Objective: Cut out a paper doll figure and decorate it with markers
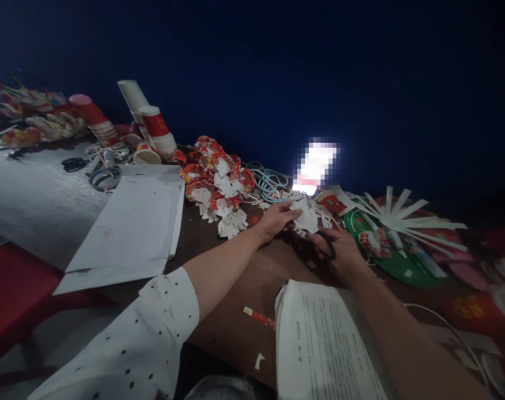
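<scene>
White paper [305,215], irregular outline, pinched in left hand [276,220]; right hand [343,251] clasped around black-looped scissors [329,244].

The bare left forearm [225,264] and bare right forearm [398,316] converge forward; the bare left hand [277,219] pinches, the bare right hand [343,253] curls nearby.

White paper [305,216], white sleeve [163,316] with dark dots
</scene>
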Demonstrator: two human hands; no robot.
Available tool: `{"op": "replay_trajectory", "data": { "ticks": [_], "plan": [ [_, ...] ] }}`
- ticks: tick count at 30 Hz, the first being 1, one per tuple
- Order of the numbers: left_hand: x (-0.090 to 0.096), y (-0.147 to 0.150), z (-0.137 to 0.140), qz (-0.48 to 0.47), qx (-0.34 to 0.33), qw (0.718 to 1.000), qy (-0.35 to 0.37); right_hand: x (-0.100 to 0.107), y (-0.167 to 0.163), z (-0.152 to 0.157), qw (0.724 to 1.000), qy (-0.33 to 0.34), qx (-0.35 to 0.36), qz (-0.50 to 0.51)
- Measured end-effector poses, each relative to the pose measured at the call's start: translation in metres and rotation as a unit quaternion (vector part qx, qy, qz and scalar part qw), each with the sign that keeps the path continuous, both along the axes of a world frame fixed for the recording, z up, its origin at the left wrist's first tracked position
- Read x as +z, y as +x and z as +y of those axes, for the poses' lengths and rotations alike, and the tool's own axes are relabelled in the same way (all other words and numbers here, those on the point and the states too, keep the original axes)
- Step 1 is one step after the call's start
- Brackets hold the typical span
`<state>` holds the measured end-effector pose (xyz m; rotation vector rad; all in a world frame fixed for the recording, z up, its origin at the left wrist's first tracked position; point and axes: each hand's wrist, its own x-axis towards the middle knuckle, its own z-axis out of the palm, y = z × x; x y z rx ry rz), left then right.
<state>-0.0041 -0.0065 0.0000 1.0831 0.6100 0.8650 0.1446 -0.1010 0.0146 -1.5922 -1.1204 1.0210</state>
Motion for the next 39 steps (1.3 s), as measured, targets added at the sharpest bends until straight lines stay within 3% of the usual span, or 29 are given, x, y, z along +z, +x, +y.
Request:
{"op": "replay_trajectory", "data": {
  "ticks": [18, 28, 39],
  "plan": [
    [0.0052, -0.0001, -0.0011, -0.012, 0.021, 1.0, -0.005, 0.0073, -0.0022, -0.0018, 1.0, 0.006, 0.018, -0.006],
    [0.0027, -0.0005, 0.0014, 0.012, 0.073, 0.997, 0.024, 0.0025, 0.0002, -0.0009, 1.0, -0.002, 0.024, 0.015],
    [0.0028, 0.0008, 0.0016, 0.003, 0.097, 0.995, 0.006, 0.006, -0.0017, -0.0012, 1.0, -0.001, 0.031, -0.007]
  ]
}}
